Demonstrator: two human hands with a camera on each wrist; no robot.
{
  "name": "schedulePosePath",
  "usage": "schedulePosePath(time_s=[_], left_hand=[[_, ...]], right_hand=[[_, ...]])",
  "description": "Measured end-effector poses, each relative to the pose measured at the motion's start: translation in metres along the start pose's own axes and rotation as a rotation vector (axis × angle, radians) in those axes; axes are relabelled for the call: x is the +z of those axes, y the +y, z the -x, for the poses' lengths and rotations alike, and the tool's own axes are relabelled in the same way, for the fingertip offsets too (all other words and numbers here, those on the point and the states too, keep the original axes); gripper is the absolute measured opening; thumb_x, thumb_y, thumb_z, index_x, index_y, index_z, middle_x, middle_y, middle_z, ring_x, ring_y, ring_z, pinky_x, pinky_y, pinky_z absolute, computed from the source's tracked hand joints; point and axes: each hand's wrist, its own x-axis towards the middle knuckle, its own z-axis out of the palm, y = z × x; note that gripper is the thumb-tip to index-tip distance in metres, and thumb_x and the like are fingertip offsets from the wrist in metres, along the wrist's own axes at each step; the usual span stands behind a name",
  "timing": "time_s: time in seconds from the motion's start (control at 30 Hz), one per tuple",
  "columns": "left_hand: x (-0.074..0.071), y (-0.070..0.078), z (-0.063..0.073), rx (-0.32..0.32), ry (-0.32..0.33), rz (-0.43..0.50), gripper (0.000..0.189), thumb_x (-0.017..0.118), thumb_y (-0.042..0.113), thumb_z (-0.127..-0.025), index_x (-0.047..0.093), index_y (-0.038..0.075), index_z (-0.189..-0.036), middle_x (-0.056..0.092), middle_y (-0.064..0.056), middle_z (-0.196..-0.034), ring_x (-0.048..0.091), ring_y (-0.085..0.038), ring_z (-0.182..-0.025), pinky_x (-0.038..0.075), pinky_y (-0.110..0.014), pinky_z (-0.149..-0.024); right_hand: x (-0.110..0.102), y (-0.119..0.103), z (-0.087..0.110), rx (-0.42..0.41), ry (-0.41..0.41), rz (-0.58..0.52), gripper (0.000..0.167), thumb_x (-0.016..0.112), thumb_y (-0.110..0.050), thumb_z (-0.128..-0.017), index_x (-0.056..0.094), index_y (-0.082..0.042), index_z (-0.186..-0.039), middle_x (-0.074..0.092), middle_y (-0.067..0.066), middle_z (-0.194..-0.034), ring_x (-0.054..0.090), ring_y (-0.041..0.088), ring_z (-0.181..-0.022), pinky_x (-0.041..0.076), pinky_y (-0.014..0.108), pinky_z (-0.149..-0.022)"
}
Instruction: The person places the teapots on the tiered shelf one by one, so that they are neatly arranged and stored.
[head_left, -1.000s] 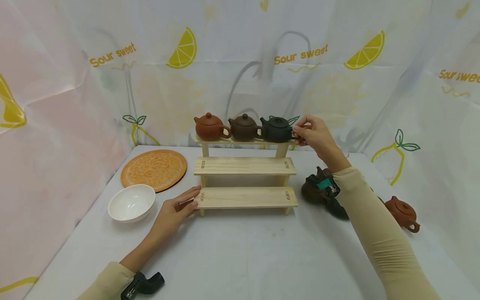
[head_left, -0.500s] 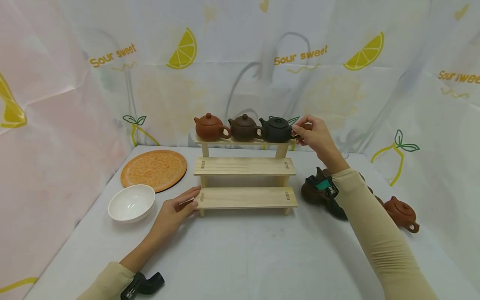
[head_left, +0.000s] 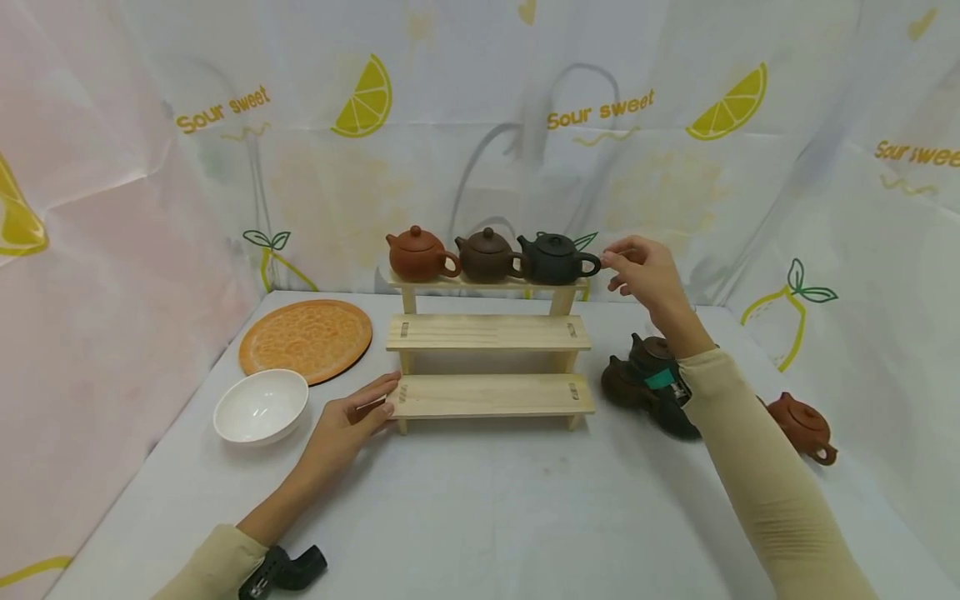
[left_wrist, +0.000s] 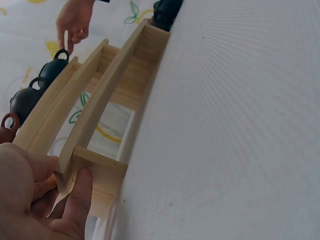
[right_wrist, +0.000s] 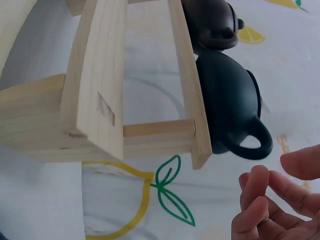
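Note:
Three small teapots stand in a row on the top tier of a three-tier wooden display stand [head_left: 489, 332]: an orange-brown one [head_left: 417, 255], a dark brown one [head_left: 487, 257] and a black one [head_left: 553, 260]. Just off the black teapot's handle is my right hand [head_left: 643, 275], holding nothing; in the right wrist view its thumb [right_wrist: 302, 162] and forefinger are apart. My left hand [head_left: 341, 429] grips the left end of the lowest tier. Seen from the left wrist, its thumb and fingers [left_wrist: 80, 200] pinch the board's corner by the leg.
Right of the stand, several more teapots sit on the white table [head_left: 487, 517], dark ones [head_left: 624, 385] partly behind my right wrist and a reddish one [head_left: 804, 427] farther out. On the left are a white bowl [head_left: 262, 407] and a round orange-patterned mat [head_left: 307, 337].
My right hand has let go of the black teapot's handle and drawn back a little to the right. The left hand stays on the stand.

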Motion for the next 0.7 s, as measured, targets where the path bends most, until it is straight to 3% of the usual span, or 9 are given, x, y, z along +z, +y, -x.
schedulePosePath(time_s=[0.33, 0.7], left_hand=[[-0.001, 0.0, 0.0, 0.005, 0.008, -0.01, 0.046, 0.067, 0.014, -0.104, 0.057, -0.004, -0.146, 0.043, -0.012, -0.16, 0.046, -0.036, -0.14, 0.054, -0.029, -0.096], [0.0, -0.001, 0.0, 0.0, 0.009, -0.022, 0.047, 0.068, 0.016, -0.104, 0.058, -0.002, -0.146, 0.044, -0.011, -0.16, 0.047, -0.037, -0.139, 0.054, -0.029, -0.095]], right_hand=[[-0.023, 0.017, 0.027, 0.012, 0.039, -0.019, 0.027, 0.059, -0.017, -0.107, 0.063, 0.005, -0.121, 0.071, -0.003, -0.099, 0.067, 0.014, -0.071, 0.055, 0.022, -0.062], [-0.023, 0.037, 0.06, 0.034, -0.001, 0.018, 0.034, 0.06, -0.019, -0.107, 0.064, 0.011, -0.121, 0.07, 0.001, -0.102, 0.067, 0.016, -0.073, 0.057, 0.023, -0.061]])
